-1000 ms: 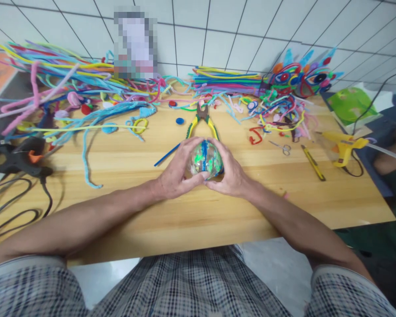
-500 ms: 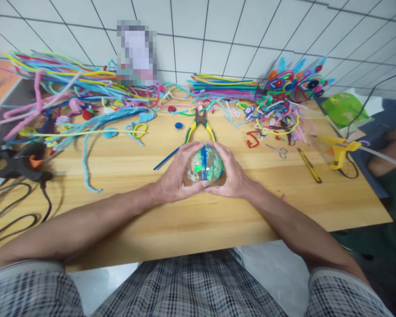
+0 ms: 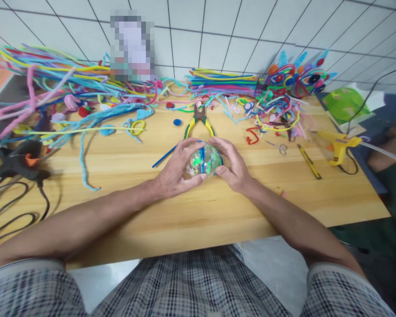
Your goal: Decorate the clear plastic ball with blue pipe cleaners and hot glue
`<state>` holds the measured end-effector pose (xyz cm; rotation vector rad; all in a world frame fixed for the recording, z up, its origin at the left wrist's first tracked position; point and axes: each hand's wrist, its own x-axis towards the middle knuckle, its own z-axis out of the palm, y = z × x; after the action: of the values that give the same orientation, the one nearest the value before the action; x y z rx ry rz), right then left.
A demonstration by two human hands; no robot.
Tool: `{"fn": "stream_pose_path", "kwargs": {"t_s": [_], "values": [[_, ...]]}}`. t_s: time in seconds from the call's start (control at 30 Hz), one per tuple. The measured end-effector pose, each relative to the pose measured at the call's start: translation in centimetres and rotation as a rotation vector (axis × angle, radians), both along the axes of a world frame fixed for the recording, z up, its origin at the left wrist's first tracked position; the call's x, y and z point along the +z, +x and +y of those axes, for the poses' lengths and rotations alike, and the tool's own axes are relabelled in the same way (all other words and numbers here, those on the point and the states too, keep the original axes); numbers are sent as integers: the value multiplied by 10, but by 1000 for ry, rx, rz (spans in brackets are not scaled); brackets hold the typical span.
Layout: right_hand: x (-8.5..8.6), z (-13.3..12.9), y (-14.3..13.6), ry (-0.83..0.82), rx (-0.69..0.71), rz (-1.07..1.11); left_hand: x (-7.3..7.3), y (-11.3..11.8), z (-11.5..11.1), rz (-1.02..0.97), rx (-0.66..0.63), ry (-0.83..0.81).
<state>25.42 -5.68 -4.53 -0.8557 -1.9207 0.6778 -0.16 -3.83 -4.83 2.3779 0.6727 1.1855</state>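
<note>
"So, how is the grip?"

"Both hands are on the ball [image 3: 204, 157]. The left hand [image 3: 174, 172] grasps it, fingers over the far edge and thumb along the near one. The right hand [image 3: 233, 168] cups the other side with its thumb by the blue edge; how hard it presses, I can't tell."

"And the ball sits where?"

"Just on the near side of the pliers [image 3: 199, 115], in line with them. Whether it rests on the tabletop [image 3: 211, 215] is hidden."

"How would you hold it well?"

"Evenly, I'd say. It looks like a see-through shell that could dent, so spread the fingertips, let both palms share the load, and keep thumbs off the blue strip [image 3: 203, 159] down its middle. If turning it, let one hand steady while the other shifts."

"Anything in the way?"

"The pliers' spread handles come close to the fingertips, so mind the knuckles. Left of the pliers, a blue stick [image 3: 164, 156] runs out beside the left hand; a sleeve could brush it. Well right of the pliers lie the scissors [image 3: 281, 149], then the knife [image 3: 309, 162], then the glue gun [image 3: 339, 144]. Those seem safely clear of the elbows."
</note>
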Motion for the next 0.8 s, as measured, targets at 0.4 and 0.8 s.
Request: {"fn": "stream_pose_path", "kwargs": {"t_s": [0.4, 0.8], "values": [[-10, 2, -4, 143, 19, -274, -4, 1, 6, -84, 3, -23], [-7, 1, -7, 85, 9, -280, -4, -1, 7, -28, 26, -52]]}}
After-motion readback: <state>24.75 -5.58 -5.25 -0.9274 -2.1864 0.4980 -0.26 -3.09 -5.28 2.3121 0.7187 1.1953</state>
